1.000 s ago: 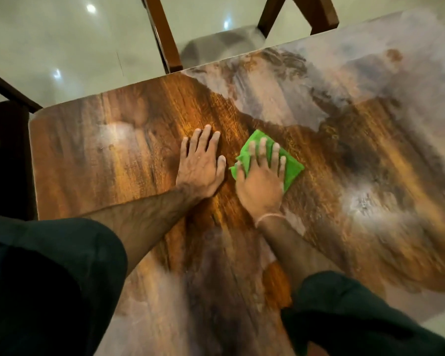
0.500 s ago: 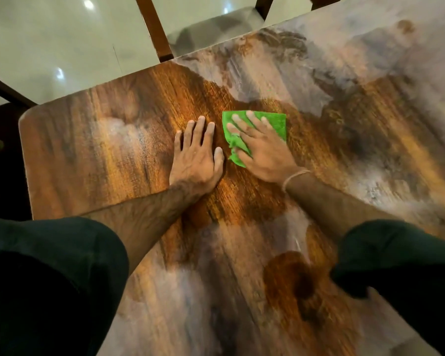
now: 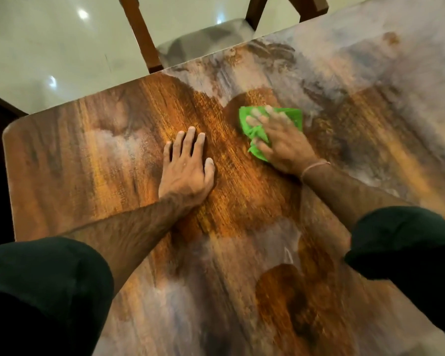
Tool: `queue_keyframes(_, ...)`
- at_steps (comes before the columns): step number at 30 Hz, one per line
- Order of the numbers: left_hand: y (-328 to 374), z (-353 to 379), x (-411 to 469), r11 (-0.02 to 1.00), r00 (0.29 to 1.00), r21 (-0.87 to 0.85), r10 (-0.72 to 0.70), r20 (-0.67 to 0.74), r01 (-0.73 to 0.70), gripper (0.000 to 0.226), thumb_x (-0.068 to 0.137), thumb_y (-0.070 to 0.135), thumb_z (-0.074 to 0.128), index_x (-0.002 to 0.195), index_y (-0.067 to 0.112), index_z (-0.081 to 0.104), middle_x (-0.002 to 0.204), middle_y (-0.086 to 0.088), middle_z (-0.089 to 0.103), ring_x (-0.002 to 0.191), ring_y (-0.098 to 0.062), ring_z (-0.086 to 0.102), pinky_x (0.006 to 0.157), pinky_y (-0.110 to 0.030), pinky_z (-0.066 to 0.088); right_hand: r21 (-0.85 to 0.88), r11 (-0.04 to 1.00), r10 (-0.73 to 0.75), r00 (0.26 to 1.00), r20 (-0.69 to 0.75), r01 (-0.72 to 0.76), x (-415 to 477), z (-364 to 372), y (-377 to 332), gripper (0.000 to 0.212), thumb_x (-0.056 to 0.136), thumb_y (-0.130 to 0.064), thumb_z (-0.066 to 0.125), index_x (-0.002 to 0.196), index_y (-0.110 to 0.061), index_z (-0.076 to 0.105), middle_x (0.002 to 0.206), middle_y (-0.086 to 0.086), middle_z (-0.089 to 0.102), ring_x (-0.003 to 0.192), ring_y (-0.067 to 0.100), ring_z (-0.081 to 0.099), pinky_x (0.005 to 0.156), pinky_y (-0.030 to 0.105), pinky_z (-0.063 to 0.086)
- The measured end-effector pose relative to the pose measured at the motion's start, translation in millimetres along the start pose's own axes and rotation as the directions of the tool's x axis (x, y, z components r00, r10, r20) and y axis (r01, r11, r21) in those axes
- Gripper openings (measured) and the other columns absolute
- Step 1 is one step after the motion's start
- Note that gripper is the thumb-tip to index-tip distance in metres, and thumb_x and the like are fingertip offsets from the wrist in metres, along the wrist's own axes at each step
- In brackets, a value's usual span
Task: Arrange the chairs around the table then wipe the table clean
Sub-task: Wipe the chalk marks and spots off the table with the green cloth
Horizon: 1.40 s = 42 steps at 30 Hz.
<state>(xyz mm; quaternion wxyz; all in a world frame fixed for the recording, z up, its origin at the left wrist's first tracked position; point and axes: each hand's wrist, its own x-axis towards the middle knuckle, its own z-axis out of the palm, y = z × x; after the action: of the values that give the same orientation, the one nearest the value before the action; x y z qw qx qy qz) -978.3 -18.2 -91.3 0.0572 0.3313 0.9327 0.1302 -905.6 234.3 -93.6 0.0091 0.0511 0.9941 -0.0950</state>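
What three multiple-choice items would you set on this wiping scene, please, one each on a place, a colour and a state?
1. Where is the cloth? A in a bucket; B under the right hand; C over a shoulder.
2. What colour is the cloth? A white; B blue; C green.
3. How is the left hand? A flat on the table, fingers straight; B curled into a fist; C raised in the air.
Answers: 1 B, the right hand's fingers press down on it; 2 C, bright green shows around those fingers; 3 A, its palm and straight fingers lie on the wood.
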Motion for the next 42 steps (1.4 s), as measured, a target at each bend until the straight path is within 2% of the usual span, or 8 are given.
queue_keyframes(4, -1, -1, -1, 1.0, 1.0, -0.012, 0.004, 0.008, -0.004, 0.061, 0.104, 0.043, 0.032, 0.158, 0.018, 0.022, 0.168, -0.006, 0.012, 0.155, -0.025, 0.005, 0.125, -0.052, 0.005, 0.035, 0.87, 0.492, 0.863, -0.11, -0.491, 23, 3, -32, 0.065, 0.096, -0.045, 0.029, 0.155, -0.016, 0.026, 0.163, 0.006, 0.021, 0.15, 0.033, 0.012, 0.121, 0.049, 0.007)
queue_keyframes(10, 1, 0, 0, 1.0, 1.0, 0.001, 0.0, -0.008, 0.0, 0.061, 0.102, 0.043, 0.034, 0.157, 0.017, 0.026, 0.167, -0.007, 0.016, 0.154, -0.027, 0.009, 0.124, -0.053, 0.008, -0.002, 0.997, -0.072, 0.997, -0.014, 0.072, -67, 6, -18, 0.06, 0.098, -0.048, 0.034, 0.152, -0.022, 0.035, 0.16, -0.002, 0.028, 0.151, 0.024, 0.016, 0.122, 0.046, 0.014)
queue_keyframes(15, -2, 0, 0, 1.0, 1.0, 0.001, 0.013, 0.001, -0.013, 0.061, 0.103, 0.045, 0.032, 0.157, 0.018, 0.024, 0.167, -0.008, 0.015, 0.154, -0.027, 0.007, 0.124, -0.053, 0.007, 0.011, 0.87, 0.49, 0.862, -0.129, -0.493, -60, 12, -48, 0.065, 0.1, -0.047, 0.025, 0.156, -0.016, 0.022, 0.164, 0.004, 0.016, 0.151, 0.03, 0.008, 0.123, 0.048, 0.007)
queue_keyframes(21, -1, -1, -2, 1.0, 1.0, 0.003, 0.031, -0.005, -0.031, 0.062, 0.103, 0.045, 0.032, 0.157, 0.015, 0.025, 0.166, -0.01, 0.017, 0.154, -0.029, 0.01, 0.124, -0.053, 0.006, -0.037, 0.999, -0.016, 0.998, 0.057, 0.018, -158, 2, -45, 0.063, 0.101, -0.048, 0.029, 0.157, -0.02, 0.021, 0.164, -0.001, 0.014, 0.152, 0.022, 0.003, 0.123, 0.047, 0.008)
queue_keyframes(26, -1, -3, -3, 0.999, 0.999, -0.008, 0.037, -0.013, -0.037, 0.062, 0.102, 0.044, 0.033, 0.156, 0.014, 0.027, 0.165, -0.012, 0.02, 0.153, -0.031, 0.012, 0.124, -0.055, 0.008, -0.004, 0.839, 0.543, 0.838, -0.047, -0.544, -132, 12, -70, 0.063, 0.103, -0.049, 0.016, 0.158, -0.021, 0.005, 0.165, -0.001, -0.001, 0.152, 0.024, -0.007, 0.123, 0.045, 0.0)
queue_keyframes(32, 3, -12, -14, 0.998, 0.997, -0.008, 0.067, -0.049, -0.067, 0.055, 0.097, 0.041, 0.039, 0.146, 0.015, 0.04, 0.153, -0.01, 0.038, 0.14, -0.032, 0.033, 0.118, -0.054, 0.024, -0.025, 0.998, 0.064, 0.997, 0.032, -0.063, -222, 14, -80, 0.064, 0.101, -0.05, 0.032, 0.156, -0.019, 0.023, 0.164, -0.001, 0.016, 0.152, 0.023, 0.005, 0.121, 0.05, 0.012)
queue_keyframes(37, 1, -13, -58, 0.982, 0.983, -0.023, 0.186, -0.01, -0.186, 0.053, 0.096, 0.042, 0.039, 0.142, 0.016, 0.045, 0.152, -0.009, 0.041, 0.139, -0.03, 0.034, 0.116, -0.052, 0.024, 0.025, 0.751, 0.659, 0.745, -0.103, -0.66, -181, 25, -118, 0.066, 0.1, -0.049, 0.02, 0.157, -0.017, 0.016, 0.165, 0.003, 0.01, 0.152, 0.028, 0.003, 0.123, 0.047, 0.004)
queue_keyframes(42, -14, -7, -112, 0.974, 0.972, -0.008, 0.228, 0.06, -0.228, 0.06, 0.098, 0.045, 0.037, 0.15, 0.015, 0.039, 0.161, -0.01, 0.031, 0.148, -0.031, 0.026, 0.12, -0.055, 0.02, -0.029, 0.98, 0.196, 0.98, 0.015, -0.196, -235, 27, -145, 0.064, 0.101, -0.05, 0.029, 0.157, -0.02, 0.021, 0.165, -0.001, 0.012, 0.152, 0.024, 0.001, 0.122, 0.049, 0.011)
